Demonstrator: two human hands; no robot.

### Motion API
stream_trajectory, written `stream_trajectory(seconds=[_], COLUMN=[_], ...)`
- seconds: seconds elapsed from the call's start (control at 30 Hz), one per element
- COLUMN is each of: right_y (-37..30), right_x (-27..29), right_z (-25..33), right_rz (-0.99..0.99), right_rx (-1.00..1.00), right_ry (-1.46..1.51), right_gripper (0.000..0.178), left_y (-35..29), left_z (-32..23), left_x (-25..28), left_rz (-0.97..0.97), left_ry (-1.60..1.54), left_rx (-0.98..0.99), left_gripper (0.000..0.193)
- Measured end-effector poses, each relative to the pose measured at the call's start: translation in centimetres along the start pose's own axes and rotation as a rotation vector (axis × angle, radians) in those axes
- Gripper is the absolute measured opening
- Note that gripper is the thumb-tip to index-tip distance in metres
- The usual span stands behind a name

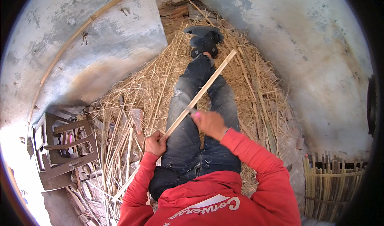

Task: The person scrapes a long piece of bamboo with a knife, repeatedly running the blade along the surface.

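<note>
A long pale bamboo strip (212,80) runs slantwise over my outstretched legs, its far end above my shins. My left hand (156,143) is closed round it near my left thigh, and its tail passes back under my left forearm. In my right fist (210,124) is what looks like a small knife (192,111). Its short dark blade meets the strip's side at about the middle, and a bit of pink shows at the fingers. The rest of the knife is hidden by the hand.
Shavings and loose bamboo strips (120,150) cover the floor around my legs (184,134). An overturned brown wooden frame (72,146) lies at left. A slatted bamboo basket (334,186) stands at lower right. Walls (308,66) rise on both sides, with a bent bamboo pole (76,32) along the left one.
</note>
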State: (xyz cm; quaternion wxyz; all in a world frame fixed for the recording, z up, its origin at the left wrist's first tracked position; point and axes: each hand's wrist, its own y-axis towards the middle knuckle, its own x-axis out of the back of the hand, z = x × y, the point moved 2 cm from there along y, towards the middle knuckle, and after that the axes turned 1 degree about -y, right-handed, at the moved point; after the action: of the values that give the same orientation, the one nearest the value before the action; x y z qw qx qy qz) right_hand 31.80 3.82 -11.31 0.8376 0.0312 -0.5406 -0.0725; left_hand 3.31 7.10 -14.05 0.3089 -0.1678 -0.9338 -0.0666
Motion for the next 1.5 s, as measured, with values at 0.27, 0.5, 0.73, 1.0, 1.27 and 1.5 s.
stream_trajectory(seconds=[0.27, 0.5, 0.73, 1.0, 1.27, 1.5], right_y=[3.5, 3.0, 4.7, 0.0, -1.1, 4.1], right_x=[1.8, 0.2, 9.7, 1.2, -3.1, 1.6], right_z=[-10.5, -7.5, -10.6, 1.6, 3.5, -8.9], right_rz=[-0.207, 0.088, -0.272, 0.168, 0.158, -0.167], right_rx=[-0.226, -0.063, -0.271, -0.118, -0.076, -0.299], right_ry=[-0.163, -0.224, -0.005, 0.356, 0.199, 0.077], right_gripper=[0.049, 0.055, 0.053, 0.054, 0.059, 0.055], left_y=[-1.9, -2.6, -3.9, 1.9, 1.8, -3.7], left_z=[0.0, 0.4, 3.2, -3.8, -2.1, 1.5], left_x=[2.2, 2.9, 3.7, 0.3, 0.6, 5.3], left_rz=[0.030, -0.020, 0.132, 0.048, 0.039, 0.091], left_ry=[0.074, 0.168, 0.177, 0.394, 0.438, 0.567], left_rx=[-0.039, -0.114, -0.059, -0.246, -0.380, -0.366], left_gripper=[0.019, 0.018, 0.016, 0.013, 0.021, 0.023])
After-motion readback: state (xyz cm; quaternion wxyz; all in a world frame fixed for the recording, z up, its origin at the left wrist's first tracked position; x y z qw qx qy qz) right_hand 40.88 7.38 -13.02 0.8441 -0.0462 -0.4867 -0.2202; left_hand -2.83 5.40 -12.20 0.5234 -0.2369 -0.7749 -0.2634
